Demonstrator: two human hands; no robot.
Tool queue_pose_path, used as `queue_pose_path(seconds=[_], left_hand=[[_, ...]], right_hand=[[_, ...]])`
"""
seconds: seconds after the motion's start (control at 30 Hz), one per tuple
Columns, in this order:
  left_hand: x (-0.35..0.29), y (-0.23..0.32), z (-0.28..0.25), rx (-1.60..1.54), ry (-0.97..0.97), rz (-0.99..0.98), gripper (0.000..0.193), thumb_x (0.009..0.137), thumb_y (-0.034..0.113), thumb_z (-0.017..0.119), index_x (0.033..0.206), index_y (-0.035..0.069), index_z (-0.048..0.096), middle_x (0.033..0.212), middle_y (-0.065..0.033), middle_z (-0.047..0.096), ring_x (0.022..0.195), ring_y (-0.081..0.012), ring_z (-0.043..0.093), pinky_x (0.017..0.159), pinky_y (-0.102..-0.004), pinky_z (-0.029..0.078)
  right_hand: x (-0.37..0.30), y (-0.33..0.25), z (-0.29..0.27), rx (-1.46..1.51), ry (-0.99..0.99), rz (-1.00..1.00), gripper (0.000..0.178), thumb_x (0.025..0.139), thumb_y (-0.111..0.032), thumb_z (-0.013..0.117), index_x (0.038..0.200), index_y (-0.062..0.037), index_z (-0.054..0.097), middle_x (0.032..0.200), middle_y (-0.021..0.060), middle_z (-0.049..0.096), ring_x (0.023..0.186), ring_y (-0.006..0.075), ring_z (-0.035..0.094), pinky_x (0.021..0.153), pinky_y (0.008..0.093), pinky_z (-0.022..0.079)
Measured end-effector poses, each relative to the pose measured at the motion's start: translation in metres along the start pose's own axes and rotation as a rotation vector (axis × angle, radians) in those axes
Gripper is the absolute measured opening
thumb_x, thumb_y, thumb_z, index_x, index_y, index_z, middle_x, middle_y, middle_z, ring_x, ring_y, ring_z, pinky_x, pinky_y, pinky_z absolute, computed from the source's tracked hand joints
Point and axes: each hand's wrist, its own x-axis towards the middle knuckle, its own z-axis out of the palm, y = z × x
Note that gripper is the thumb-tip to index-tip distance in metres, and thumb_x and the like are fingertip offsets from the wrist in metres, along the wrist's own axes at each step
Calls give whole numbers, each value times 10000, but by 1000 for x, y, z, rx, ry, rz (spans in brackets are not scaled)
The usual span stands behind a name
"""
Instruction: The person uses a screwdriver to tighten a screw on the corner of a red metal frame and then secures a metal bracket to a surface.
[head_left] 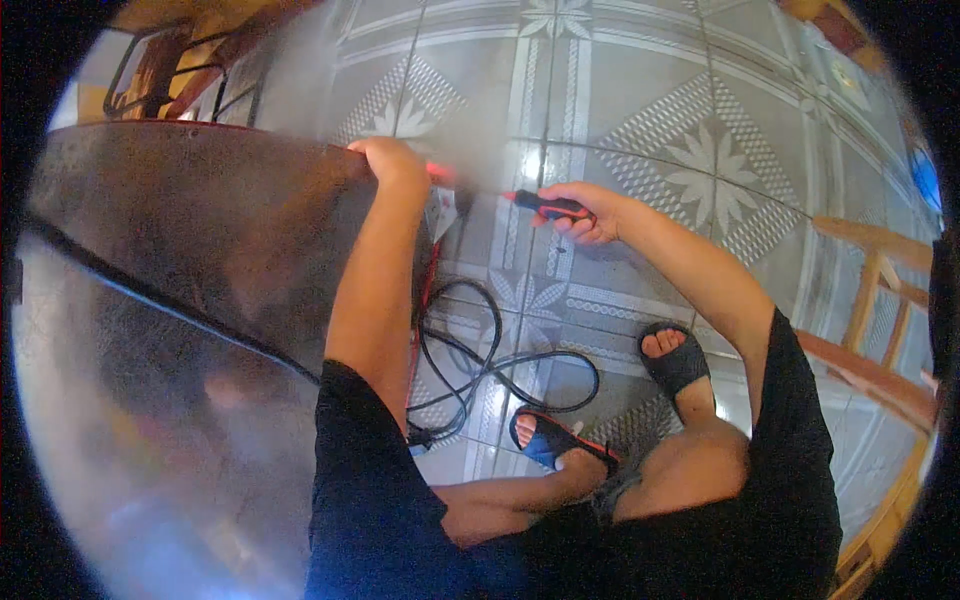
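Note:
My right hand (585, 212) is closed round the black and red handle of what looks like a screwdriver (545, 205). The tool points left, and its far end fades into a blurred patch. A red piece (440, 173) shows in that blur, beside my left hand (392, 163). That hand has its fingers curled over the corner of a large dark panel (270, 210) with a reddish edge; its fingertips are partly hidden. Just below the red piece is a pale label-like patch (445, 212), too smeared to make out.
A black cable (490, 370) lies looped on the patterned tile floor (660, 260) by my sandalled feet. Another dark cord (170, 290) crosses the panel at left. A wooden chair or frame (870, 300) stands at right, and metal-legged furniture (170, 80) at the far left.

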Motion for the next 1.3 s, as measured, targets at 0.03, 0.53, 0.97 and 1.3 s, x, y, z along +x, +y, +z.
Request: queue_pose_path(seconds=[0.03, 0.53, 0.97, 1.3], left_hand=[[2, 0, 1, -8, 22, 17, 350, 827, 239, 402, 1091, 67, 554, 1159, -116, 512, 1031, -324, 502, 808, -557, 360], [4, -5, 4, -53, 56, 7, 311, 827, 248, 437, 1071, 107, 571, 1096, -83, 556, 975, -303, 533, 783, -558, 354], [2, -7, 1, -53, 163, -88, 466, 640, 574, 562, 650, 113, 624, 641, -6, 594, 616, -185, 581, 547, -356, 372], [6, -1, -16, -52, -50, -116, 425, 718, 525, 519, 814, 128, 635, 775, -4, 598, 754, -201, 566, 631, -367, 336]], right_hand=[[-1, 1, 3, -19, 21, -17, 437, 805, -421, 487, 928, -2, 518, 516, -3, 421, 304, 35, 273, 250, 173, 211], [11, 2, -5, 40, -9, 50, 430, 823, -422, 463, 952, -17, 528, 512, -10, 412, 308, 40, 284, 265, 178, 193], [10, 20, 18, -1022, 663, -635, 256, 733, -294, 610, 785, -51, 549, 548, 135, 526, 481, 318, 533, 462, 411, 402], [29, 14, -29, 516, -367, 271, 411, 823, -396, 473, 979, -16, 491, 544, 63, 458, 333, 127, 380, 282, 259, 292]])
